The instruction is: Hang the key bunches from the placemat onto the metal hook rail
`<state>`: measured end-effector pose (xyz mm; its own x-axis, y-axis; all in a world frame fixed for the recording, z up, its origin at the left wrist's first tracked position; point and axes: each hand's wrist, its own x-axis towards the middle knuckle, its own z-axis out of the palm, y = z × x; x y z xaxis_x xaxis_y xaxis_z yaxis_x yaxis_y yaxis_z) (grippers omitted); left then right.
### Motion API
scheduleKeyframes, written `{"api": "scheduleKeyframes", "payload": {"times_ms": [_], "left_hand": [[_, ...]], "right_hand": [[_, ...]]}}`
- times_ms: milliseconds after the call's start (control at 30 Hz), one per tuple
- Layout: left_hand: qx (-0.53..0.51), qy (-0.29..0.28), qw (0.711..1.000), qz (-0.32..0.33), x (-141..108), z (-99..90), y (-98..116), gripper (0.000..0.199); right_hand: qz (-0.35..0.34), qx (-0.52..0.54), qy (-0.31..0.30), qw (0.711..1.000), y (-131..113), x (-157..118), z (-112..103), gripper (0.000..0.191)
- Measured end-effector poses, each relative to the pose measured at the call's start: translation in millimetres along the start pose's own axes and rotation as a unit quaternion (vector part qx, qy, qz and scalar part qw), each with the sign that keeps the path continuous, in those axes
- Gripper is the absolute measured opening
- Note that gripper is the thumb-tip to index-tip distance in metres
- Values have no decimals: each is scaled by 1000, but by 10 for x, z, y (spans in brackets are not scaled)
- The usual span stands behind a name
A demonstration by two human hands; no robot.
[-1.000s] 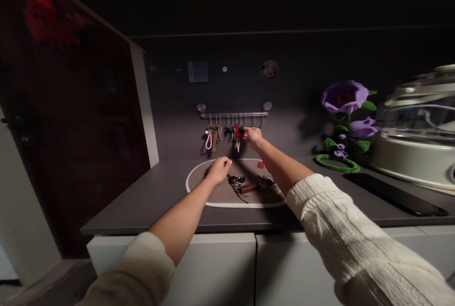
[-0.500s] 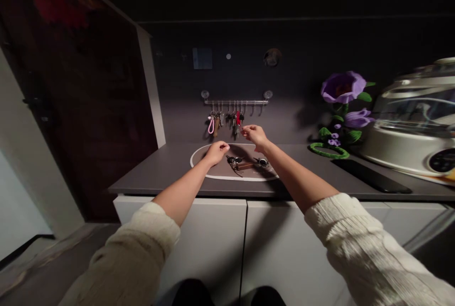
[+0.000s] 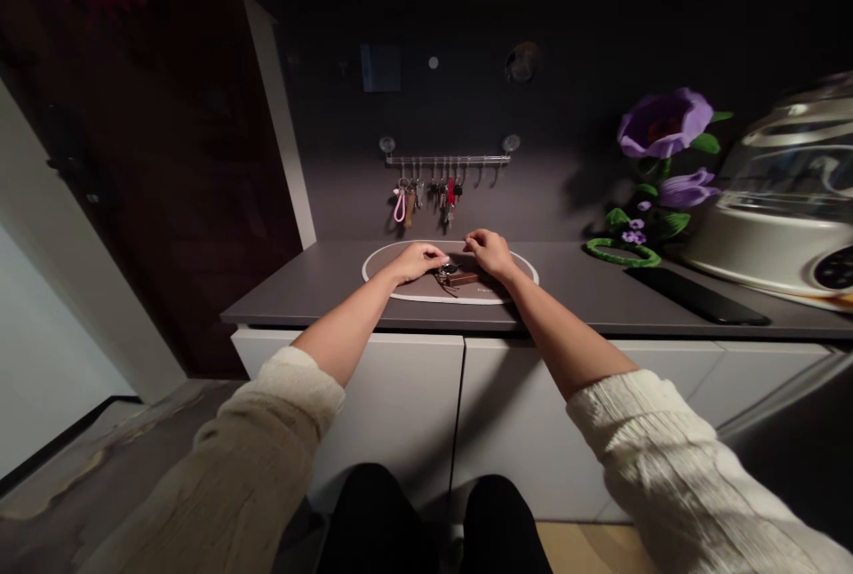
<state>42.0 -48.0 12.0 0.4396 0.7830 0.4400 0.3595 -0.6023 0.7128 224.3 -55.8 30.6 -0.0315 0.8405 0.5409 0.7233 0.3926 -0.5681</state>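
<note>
My left hand (image 3: pixel 418 262) is low over the oval brown mat (image 3: pixel 518 288), thumb and fingertips pinched together at a bunch of keys (image 3: pixel 449 269) with a dark strap. My right hand (image 3: pixel 491 252) hovers above the mat's right side with its fingers curled in; whatever they hold, if anything, is hidden. Between the hands lies a brown, bar-shaped piece (image 3: pixel 465 278) on the mat. Behind them, a clear hook rail (image 3: pixel 448 160) carries several keys, among them a pink loop fob (image 3: pixel 400 206), a brown fob (image 3: pixel 410 211) and a red fob (image 3: pixel 450 190).
On the right of the grey counter (image 3: pixel 286 290) stand purple felt flowers (image 3: pixel 666 125) with a green ring base (image 3: pixel 619 252). A black phone-like slab (image 3: pixel 697 294) lies before a cream appliance (image 3: pixel 753 236). White cabinet doors (image 3: pixel 386 405) are below, a dark door (image 3: pixel 166 156) at left.
My left hand has moved right and onto the bunch of keys. My right hand has come down from the hanging keys to above the mat. The view has tipped downward.
</note>
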Motion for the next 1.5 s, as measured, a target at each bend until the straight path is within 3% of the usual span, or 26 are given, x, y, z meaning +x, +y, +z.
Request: {"api": "scheduleKeyframes", "payload": {"times_ms": [233, 533, 767, 933, 1133, 1367, 1500], "left_hand": [[-17, -28, 999, -20, -5, 3, 34, 20], [-124, 36, 988, -84, 59, -7, -43, 26], [-263, 76, 956, -102, 139, -3, -107, 18], [-376, 112, 910, -131, 136, -28, -40, 8], [-445, 117, 878, -129, 139, -77, -53, 12], [-503, 138, 840, -147, 159, -102, -58, 5], [-533, 123, 825, -141, 161, -96, -43, 4]], "right_hand": [[-27, -92, -38, 995, 81, 59, 74, 18], [-53, -127, -43, 990, 75, 75, 90, 19], [-63, -140, -41, 987, 61, 86, 102, 19], [-72, -134, -41, 988, 30, 75, 94, 19], [-73, -97, -29, 992, -11, 48, 88, 19], [-149, 35, 2, 988, -113, 1, 104, 19], [-203, 30, -25, 978, -136, -10, 127, 21]]}}
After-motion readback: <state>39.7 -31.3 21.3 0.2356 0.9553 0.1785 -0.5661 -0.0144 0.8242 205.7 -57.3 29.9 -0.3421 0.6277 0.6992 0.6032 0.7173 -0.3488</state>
